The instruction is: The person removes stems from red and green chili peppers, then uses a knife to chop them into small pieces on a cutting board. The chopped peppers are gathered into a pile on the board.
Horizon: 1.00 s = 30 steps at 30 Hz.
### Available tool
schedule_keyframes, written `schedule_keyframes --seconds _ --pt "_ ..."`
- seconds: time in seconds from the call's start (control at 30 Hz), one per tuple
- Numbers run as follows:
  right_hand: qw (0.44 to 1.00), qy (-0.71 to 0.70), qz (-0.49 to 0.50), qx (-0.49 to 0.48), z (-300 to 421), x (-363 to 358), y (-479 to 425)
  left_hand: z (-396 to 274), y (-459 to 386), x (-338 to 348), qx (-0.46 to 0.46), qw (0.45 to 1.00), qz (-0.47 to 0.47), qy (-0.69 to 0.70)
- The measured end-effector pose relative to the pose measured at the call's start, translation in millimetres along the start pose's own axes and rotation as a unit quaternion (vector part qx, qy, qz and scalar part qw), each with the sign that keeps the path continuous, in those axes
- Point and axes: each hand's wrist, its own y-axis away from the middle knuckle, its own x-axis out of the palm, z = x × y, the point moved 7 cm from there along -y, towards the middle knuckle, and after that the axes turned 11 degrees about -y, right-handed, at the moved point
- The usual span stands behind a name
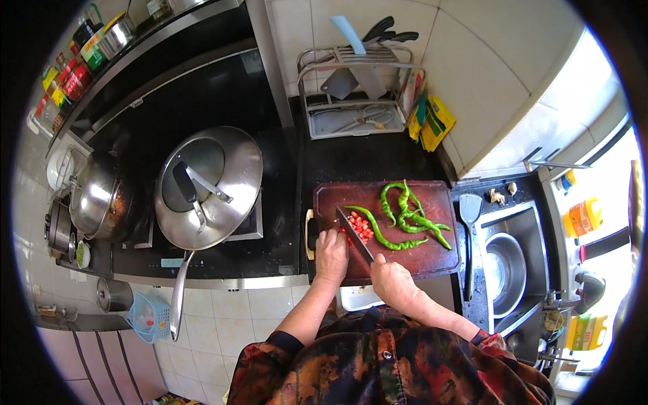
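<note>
A dark red wooden cutting board [420,258] lies on the black counter. My right hand [394,283] grips the handle of a kitchen knife [356,236], whose blade slants up and left across the board. Just left of the blade, my left hand [331,256] rests with curled fingers at the board's lower left; what lies beneath its fingertips is hidden. Chopped red chili pieces [360,227] are heaped along the blade, mostly on its right side. Right of them curves a long green chili pepper [380,236], and several more green peppers [406,208] lie tangled on the board's upper right.
On the left, a lidded steel wok [243,177] sits on the stove, its long handle jutting over the front edge. A metal rack [310,121] with knives stands behind the board. To the right are a spatula [470,208] and a sink [539,273] holding a steel basin [519,268].
</note>
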Motion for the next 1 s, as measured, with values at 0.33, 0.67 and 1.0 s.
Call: schedule_keyframes --seconds 0.33,0.67,1.0 --pt "1.000 -0.003 0.019 -0.008 2 10 -18 -1 -1 1 0.020 0.999 -0.004 0.026" --pt "0.999 -0.026 -0.033 -0.030 15 19 -65 -1 -5 0 0.018 0.999 -0.012 0.030" --pt "0.990 -0.089 -0.074 -0.077 -7 3 -56 4 -2 2 0.016 0.999 -0.029 0.027"
